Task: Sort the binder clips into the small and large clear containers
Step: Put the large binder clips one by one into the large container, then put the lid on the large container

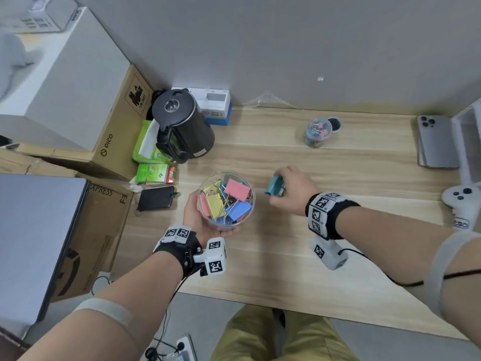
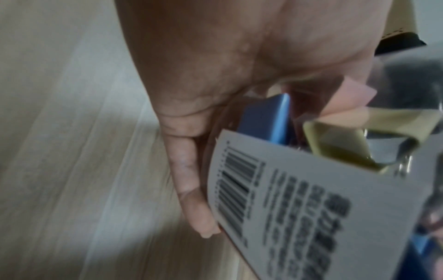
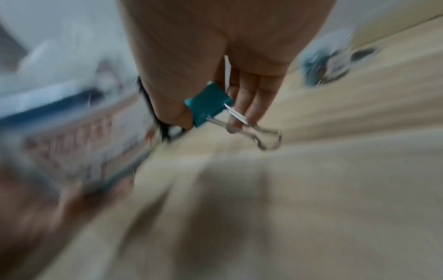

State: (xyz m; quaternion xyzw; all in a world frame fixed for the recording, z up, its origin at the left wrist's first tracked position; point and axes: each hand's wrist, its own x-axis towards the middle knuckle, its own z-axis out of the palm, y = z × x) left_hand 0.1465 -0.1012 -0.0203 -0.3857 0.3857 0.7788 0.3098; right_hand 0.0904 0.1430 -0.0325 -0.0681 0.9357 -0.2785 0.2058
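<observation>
Your right hand (image 1: 291, 188) pinches a teal clip (image 1: 273, 186); your left hand (image 1: 197, 217) cups the big tub (image 1: 251, 201). Loosen early and it drops outside.

Table (image 1: 338, 178): pale wood-grain, matt. Large container (image 1: 250, 201): clear glossy plastic, paper label (image 2: 311, 208). Teal clip (image 3: 208, 106): matt painted body, shiny wire handles.

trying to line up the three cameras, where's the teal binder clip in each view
Head: teal binder clip just right of centre, pinched by the right hand, beside the large clear container.
Left wrist: not in it.
Right wrist: upper centre, at the fingertips, its wire handles pointing lower right.
Shared landmark: the small clear container of clips on the wooden desk; upper right, blurred, in the right wrist view.
</observation>
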